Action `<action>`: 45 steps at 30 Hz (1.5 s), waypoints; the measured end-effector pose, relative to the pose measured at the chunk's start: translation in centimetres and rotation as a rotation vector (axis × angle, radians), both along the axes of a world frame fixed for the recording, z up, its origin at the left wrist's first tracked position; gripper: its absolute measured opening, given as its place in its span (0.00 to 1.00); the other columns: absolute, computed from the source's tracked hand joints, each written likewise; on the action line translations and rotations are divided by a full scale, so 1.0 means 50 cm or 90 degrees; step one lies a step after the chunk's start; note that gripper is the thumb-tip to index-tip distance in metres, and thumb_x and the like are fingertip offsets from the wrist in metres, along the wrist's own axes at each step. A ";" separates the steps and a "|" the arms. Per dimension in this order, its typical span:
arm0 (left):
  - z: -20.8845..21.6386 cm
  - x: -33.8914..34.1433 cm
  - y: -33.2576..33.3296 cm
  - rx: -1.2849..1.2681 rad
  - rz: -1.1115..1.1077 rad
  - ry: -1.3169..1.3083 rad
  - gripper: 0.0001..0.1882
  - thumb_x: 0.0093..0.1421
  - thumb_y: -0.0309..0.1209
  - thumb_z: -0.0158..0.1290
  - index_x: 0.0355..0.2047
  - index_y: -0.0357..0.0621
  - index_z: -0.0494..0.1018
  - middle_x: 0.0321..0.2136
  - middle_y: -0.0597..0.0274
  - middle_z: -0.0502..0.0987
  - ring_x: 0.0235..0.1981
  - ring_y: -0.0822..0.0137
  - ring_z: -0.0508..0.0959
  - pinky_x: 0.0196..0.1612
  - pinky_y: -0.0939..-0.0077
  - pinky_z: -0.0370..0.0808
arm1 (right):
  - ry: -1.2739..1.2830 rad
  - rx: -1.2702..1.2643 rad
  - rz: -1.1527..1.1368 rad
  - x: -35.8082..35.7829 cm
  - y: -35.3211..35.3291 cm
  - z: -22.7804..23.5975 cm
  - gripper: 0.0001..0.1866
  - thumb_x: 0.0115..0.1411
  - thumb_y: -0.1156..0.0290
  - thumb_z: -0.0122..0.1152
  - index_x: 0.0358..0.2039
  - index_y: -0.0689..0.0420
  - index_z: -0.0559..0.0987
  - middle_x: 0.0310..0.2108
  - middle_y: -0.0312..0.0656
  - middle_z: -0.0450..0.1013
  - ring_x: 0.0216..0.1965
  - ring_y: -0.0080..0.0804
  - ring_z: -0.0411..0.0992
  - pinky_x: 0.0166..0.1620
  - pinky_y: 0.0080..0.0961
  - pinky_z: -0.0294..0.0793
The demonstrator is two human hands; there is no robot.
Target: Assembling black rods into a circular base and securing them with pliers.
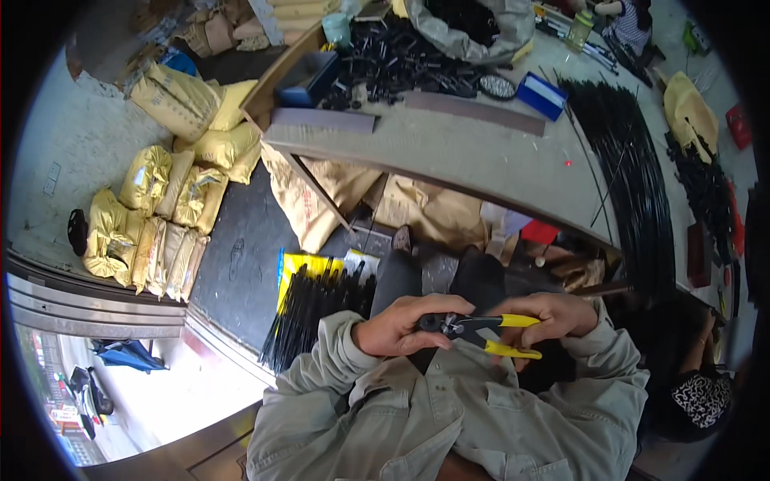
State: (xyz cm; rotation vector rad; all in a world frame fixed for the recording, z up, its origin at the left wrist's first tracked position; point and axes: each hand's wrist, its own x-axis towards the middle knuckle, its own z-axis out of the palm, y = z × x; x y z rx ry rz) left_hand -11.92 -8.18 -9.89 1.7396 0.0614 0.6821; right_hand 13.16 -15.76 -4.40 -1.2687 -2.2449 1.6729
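Note:
In front of my lap, my right hand is closed round the yellow handles of a pair of pliers. The handles are spread apart, and the head points left. My left hand pinches a small black round-ended part between thumb and fingers. That part meets the pliers' jaws; whether the jaws grip it I cannot tell. To the left of my knees stands a bundle of thin black rods, with a yellow bag behind it.
Ahead is a grey worktable with a heap of black parts, a blue box and long black rods. Yellow sacks are stacked at left. One person sits close at right, another farther off.

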 end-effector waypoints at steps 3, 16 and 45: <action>0.001 -0.007 -0.018 0.009 0.127 0.012 0.28 0.51 0.44 0.56 0.45 0.36 0.65 0.40 0.53 0.71 0.38 0.61 0.73 0.42 0.73 0.67 | -0.080 0.404 -0.073 -0.035 -0.028 -0.009 0.21 0.42 0.71 0.63 0.40 0.57 0.72 0.40 0.47 0.68 0.35 0.40 0.71 0.35 0.30 0.71; -0.048 0.054 -0.016 -0.134 0.398 -0.121 0.24 0.62 0.45 0.38 0.41 0.32 0.66 0.29 0.56 0.72 0.30 0.68 0.73 0.36 0.79 0.67 | -0.129 0.714 -0.252 -0.059 0.021 -0.113 0.15 0.38 0.75 0.60 0.32 0.59 0.74 0.35 0.47 0.66 0.35 0.43 0.69 0.35 0.32 0.70; -0.103 0.021 0.086 -0.209 0.406 -0.073 0.33 0.61 0.54 0.29 0.37 0.30 0.64 0.18 0.60 0.65 0.17 0.74 0.63 0.21 0.82 0.60 | -0.585 0.630 -0.729 0.243 0.687 -0.174 0.12 0.46 0.64 0.63 0.30 0.56 0.76 0.34 0.49 0.70 0.33 0.48 0.72 0.33 0.40 0.72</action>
